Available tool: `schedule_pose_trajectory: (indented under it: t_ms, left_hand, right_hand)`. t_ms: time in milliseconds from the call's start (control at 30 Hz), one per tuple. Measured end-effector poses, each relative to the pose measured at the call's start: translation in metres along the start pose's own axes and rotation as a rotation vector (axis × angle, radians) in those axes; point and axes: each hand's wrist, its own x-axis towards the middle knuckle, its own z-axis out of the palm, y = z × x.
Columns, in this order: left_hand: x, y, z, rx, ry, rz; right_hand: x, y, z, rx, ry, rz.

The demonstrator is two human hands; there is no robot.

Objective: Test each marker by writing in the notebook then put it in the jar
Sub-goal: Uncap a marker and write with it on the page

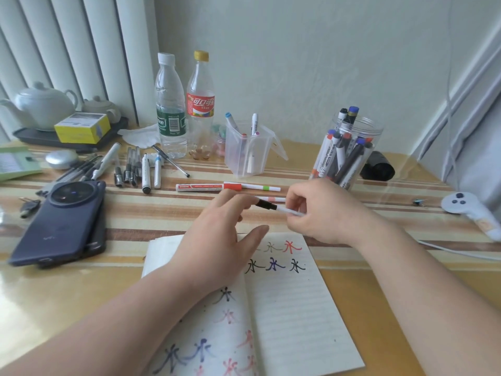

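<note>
An open lined notebook point(287, 299) lies at the table's front, with coloured test characters on both pages. Above its top edge both hands hold one thin white marker with a black cap point(267, 205). My left hand point(217, 240) pinches the black cap end. My right hand point(320, 213) grips the white barrel. The clear round jar point(352, 147) stands behind my right hand, holding several markers. On the table beyond my hands lie a red-capped marker point(208, 187), a thin green-banded one point(260, 186) and a pink-banded one point(272, 199).
A small clear box point(250, 150) with a few markers stands left of the jar. Two plastic bottles point(184, 109), several pens point(135, 166), two stacked phones point(65, 221), a teapot tray point(40, 134), a black roll point(378, 166) and a white controller point(466, 207) crowd the table.
</note>
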Motion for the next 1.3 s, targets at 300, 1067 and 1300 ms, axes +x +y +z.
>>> schedule_pose_trajectory:
  t_ms: [300,1067,1300]
  left_hand:
    - [-0.001,0.004,-0.005,0.074,-0.079,0.051]
    - [0.000,0.018,-0.012,-0.086,-0.181,0.012]
    - [0.007,0.016,-0.029,-0.376,-0.380,-0.098]
  right_hand:
    - [-0.044,-0.001,-0.001,0.830,-0.070,-0.087]
    - [-0.045,-0.035,0.036,1.309,0.319,0.111]
    - [-0.043,-0.050,0.035,1.485,0.321,0.010]
